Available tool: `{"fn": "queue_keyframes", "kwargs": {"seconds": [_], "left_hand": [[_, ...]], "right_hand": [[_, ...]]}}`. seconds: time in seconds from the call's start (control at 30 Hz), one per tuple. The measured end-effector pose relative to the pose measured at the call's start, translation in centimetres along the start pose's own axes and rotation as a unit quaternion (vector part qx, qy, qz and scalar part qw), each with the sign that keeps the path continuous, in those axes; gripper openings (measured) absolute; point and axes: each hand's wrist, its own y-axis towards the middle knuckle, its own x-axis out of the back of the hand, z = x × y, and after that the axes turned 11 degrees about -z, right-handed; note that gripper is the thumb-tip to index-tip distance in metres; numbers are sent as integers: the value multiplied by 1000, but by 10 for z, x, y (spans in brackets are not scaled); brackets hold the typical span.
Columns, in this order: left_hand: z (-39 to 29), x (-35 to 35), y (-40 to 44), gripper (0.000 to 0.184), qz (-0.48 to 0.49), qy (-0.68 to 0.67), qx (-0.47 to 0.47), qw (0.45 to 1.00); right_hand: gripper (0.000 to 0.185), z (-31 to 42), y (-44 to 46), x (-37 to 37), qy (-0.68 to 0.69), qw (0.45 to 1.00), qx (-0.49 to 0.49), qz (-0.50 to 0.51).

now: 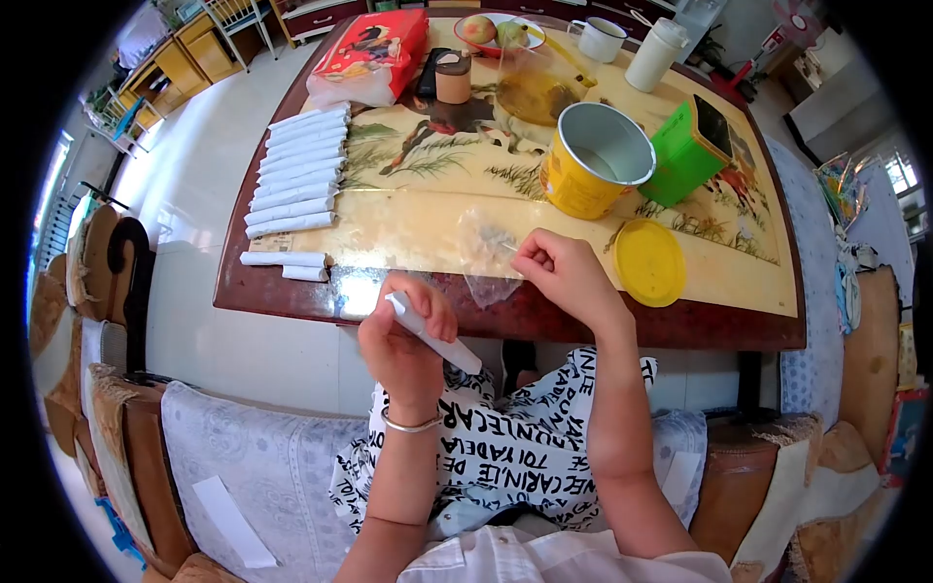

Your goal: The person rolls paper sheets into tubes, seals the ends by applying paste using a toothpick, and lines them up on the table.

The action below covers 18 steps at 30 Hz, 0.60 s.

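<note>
My left hand (pixel 406 340) is wrapped round a white paper roll (pixel 434 335), which slants down to the right above my lap. At the table edge, my right hand (pixel 569 277) is closed in a pinch beside a clear plastic bag (pixel 489 253); a small pale bit shows at its fingertips, too small to name. What lies in the bag is hard to make out. Several similar white paper rolls (pixel 299 170) lie in a column at the table's left side, with a couple more paper rolls (pixel 292 260) nearer me.
A yellow tin (pixel 573 180) stands open beyond my right hand, its yellow lid (pixel 649 262) lying nearby. Behind are a green box (pixel 685 155), a glass teapot (pixel 539 92), a white thermos (pixel 657 56), a mug (pixel 597 41) and a red package (pixel 374 53).
</note>
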Motion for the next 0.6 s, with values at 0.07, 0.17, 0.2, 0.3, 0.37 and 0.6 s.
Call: {"fn": "queue_keyframes", "kwargs": {"seconds": [0.07,0.17,0.2,0.3,0.37,0.6], "left_hand": [[5,0,1,30,-11,8,20,1000],[15,0,6,33,-38,33,49,998],[19,0,7,34,-56,48,58,996],[31,1,11,39,-79,38,82,993],[39,6,14,41,-89,50,99,990],[50,5,14,42,-147,53,107,982]], "right_hand": [[13,-6,4,-2,-7,1000,-19,-10],[15,-17,10,-6,-8,999,-27,-29],[15,-16,10,-6,-8,999,-26,-29],[13,-9,10,-7,-78,996,-22,-46],[12,-8,10,-9,-97,993,6,-60],[10,-11,12,-18,-177,977,46,-106]]}}
